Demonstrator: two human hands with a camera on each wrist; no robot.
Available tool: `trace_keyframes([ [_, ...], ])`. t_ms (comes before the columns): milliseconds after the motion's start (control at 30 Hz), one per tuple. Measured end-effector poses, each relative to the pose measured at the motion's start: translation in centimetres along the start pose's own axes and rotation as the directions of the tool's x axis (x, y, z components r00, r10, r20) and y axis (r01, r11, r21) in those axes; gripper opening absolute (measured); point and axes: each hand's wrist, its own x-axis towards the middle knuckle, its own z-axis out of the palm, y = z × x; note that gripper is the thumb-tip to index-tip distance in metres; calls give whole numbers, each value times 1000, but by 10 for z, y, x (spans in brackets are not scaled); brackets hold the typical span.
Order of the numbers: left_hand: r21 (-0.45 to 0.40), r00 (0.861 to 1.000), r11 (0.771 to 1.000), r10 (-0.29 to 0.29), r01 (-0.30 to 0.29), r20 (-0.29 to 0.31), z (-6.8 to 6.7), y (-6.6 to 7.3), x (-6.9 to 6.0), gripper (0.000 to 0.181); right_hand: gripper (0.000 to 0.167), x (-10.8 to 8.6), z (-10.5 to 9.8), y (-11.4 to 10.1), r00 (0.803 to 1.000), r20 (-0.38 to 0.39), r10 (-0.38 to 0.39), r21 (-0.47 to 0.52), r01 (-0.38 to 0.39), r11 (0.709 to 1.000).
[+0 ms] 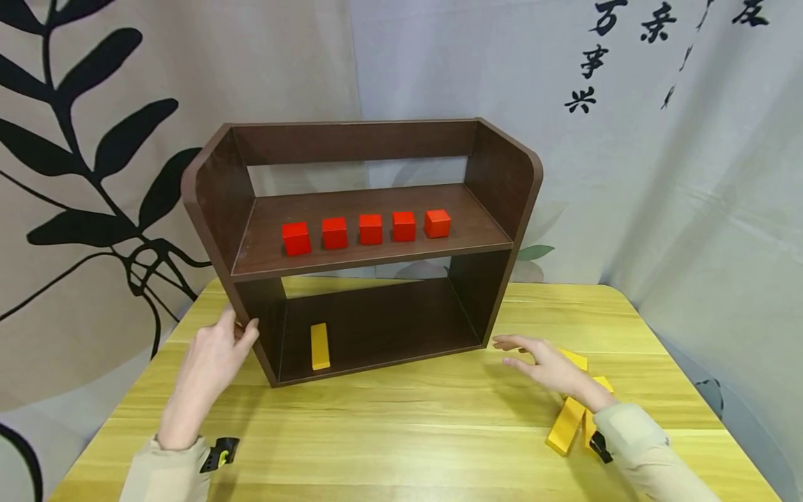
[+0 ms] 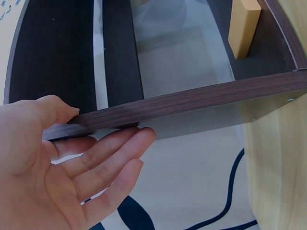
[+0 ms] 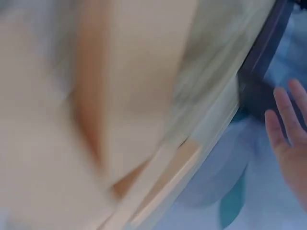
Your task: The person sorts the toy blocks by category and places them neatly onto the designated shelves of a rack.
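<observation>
A dark brown two-tier wooden shelf (image 1: 357, 144) stands slightly turned on the table. My left hand (image 1: 213, 359) grips the edge of its left side panel (image 2: 192, 106), thumb on the inner side and fingers along the outer face. In the head view, my right hand (image 1: 548, 366) hovers beside the lower right corner with fingers extended, holding nothing. Whether its fingertips touch the panel I cannot tell. Several red cubes (image 1: 371, 229) form a row on the upper tier. One yellow rectangular block (image 1: 320, 346) stands at the left of the lower tier.
Several more yellow blocks (image 1: 567, 425) lie in a loose pile on the table (image 1: 389, 432), partly under my right wrist. They loom blurred in the right wrist view. Behind the table hangs a pale curtain (image 1: 301, 63) with dark leaf prints and brush characters.
</observation>
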Motion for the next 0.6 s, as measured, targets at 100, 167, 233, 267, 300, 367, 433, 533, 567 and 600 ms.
trace_keyframes([
  [100,1,1000,1000,-1,1,-1,0,-1,0,29,39,-12,-13,21,999,-7,39,32,-39,999],
  [167,2,1000,1000,-1,1,-2,0,-1,0,29,37,-19,-21,35,998,-22,63,56,-62,997],
  [233,1,1000,1000,-7,7,3,0,-1,0,29,37,-27,-28,48,995,-35,91,73,-88,993],
  [267,0,1000,1000,-8,8,7,0,-1,0,29,37,-30,-31,54,994,-41,106,81,-102,991],
  [300,-1,1000,1000,-9,9,9,0,0,0,29,37,-34,-34,59,991,-49,122,88,-117,989],
  [367,-1,1000,1000,-8,8,10,1,0,0,29,39,-40,-39,68,988,-52,147,93,-142,985],
  [433,-1,1000,1000,-3,3,6,1,0,0,28,41,-45,-44,73,983,-43,178,93,-174,980],
  [533,-5,1000,1000,-1,1,4,1,0,0,28,45,-49,-48,80,979,-22,201,91,-198,976],
  [567,-6,1000,1000,-1,1,4,1,0,0,28,46,-49,-49,82,977,-14,212,90,-210,974],
  [600,-6,1000,1000,-2,2,4,1,0,0,28,48,-50,-50,84,976,-5,219,83,-217,973],
])
